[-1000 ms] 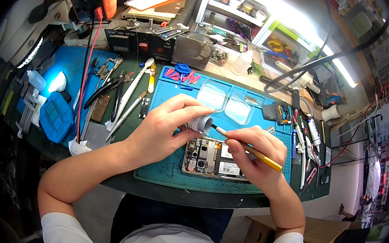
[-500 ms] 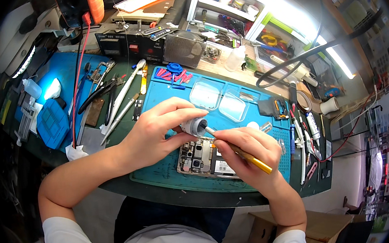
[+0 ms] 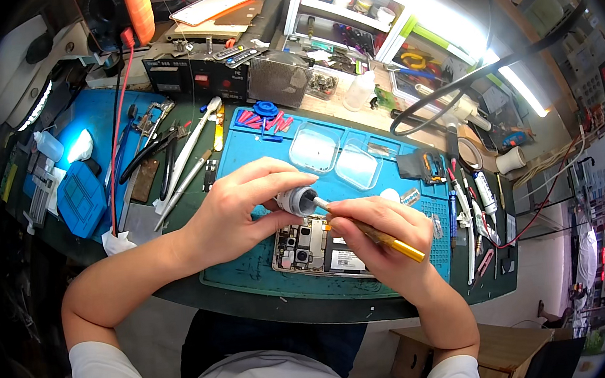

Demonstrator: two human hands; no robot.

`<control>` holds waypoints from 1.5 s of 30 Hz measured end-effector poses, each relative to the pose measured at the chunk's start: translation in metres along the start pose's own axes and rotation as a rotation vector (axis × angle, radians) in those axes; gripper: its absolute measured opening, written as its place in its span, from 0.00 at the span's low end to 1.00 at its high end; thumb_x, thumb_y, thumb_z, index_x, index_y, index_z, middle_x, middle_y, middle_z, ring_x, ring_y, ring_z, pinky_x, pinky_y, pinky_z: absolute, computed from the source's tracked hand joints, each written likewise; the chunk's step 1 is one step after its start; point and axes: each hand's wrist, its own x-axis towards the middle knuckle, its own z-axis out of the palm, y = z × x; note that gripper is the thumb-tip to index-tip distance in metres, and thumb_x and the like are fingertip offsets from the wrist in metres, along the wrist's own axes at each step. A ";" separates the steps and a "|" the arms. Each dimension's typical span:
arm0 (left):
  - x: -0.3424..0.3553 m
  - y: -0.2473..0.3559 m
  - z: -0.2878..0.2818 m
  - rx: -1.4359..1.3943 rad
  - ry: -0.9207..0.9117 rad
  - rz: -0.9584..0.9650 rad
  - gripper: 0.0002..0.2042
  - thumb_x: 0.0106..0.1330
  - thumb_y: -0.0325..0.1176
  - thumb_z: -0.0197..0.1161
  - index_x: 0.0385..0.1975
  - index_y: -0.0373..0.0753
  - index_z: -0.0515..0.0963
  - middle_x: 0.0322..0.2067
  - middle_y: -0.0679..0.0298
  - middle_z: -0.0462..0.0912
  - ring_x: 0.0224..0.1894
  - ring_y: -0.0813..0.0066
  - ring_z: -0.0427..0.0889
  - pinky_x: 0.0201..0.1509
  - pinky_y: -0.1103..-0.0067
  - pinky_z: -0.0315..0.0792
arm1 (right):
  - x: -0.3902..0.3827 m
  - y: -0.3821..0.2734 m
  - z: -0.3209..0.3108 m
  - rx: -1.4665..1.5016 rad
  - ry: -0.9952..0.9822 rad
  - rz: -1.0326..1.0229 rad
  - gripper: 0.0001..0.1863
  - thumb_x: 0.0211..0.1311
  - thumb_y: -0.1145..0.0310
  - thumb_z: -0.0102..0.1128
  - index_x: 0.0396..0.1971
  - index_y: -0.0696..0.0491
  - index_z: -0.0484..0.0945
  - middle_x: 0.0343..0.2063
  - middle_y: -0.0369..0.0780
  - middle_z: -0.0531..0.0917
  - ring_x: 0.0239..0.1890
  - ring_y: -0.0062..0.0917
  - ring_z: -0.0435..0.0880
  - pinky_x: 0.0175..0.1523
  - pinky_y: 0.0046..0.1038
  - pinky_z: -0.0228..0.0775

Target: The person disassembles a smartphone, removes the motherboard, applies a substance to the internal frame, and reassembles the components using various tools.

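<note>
Left hand (image 3: 235, 206), centre of the frame: thumb and fingers clamped around a small jar (image 3: 293, 202), tilted with its mouth toward the right of the frame. Right hand (image 3: 391, 235), right of centre: fingers closed on a gold-handled brush (image 3: 401, 247), its tip at the jar's mouth. Opened phone (image 3: 307, 248), lower centre: lying beneath the hands on a blue mat (image 3: 241, 273), partly covered by the right hand. Clear plastic trays (image 3: 315, 148): side by side on the mat, above centre
</note>
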 end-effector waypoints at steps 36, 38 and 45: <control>0.003 -0.011 -0.018 0.235 0.017 -0.123 0.20 0.62 0.25 0.73 0.55 0.37 0.79 0.49 0.57 0.82 0.47 0.66 0.84 0.51 0.72 0.80 | -0.040 -0.004 -0.025 0.718 0.239 0.333 0.18 0.82 0.62 0.53 0.45 0.65 0.82 0.34 0.46 0.85 0.30 0.27 0.86 0.37 0.26 0.80; -0.001 -0.017 -0.018 0.263 0.005 -0.116 0.22 0.62 0.26 0.73 0.57 0.37 0.78 0.48 0.57 0.83 0.46 0.65 0.83 0.53 0.71 0.78 | -0.054 -0.014 -0.021 0.609 0.231 0.358 0.16 0.81 0.65 0.54 0.44 0.65 0.83 0.36 0.46 0.85 0.32 0.26 0.87 0.38 0.25 0.80; -0.004 -0.011 -0.017 0.192 -0.041 -0.285 0.33 0.62 0.21 0.66 0.71 0.39 0.68 0.53 0.58 0.81 0.48 0.66 0.80 0.56 0.71 0.76 | -0.096 -0.026 -0.006 0.608 0.282 0.381 0.14 0.78 0.67 0.57 0.49 0.64 0.84 0.41 0.47 0.85 0.35 0.26 0.87 0.42 0.25 0.80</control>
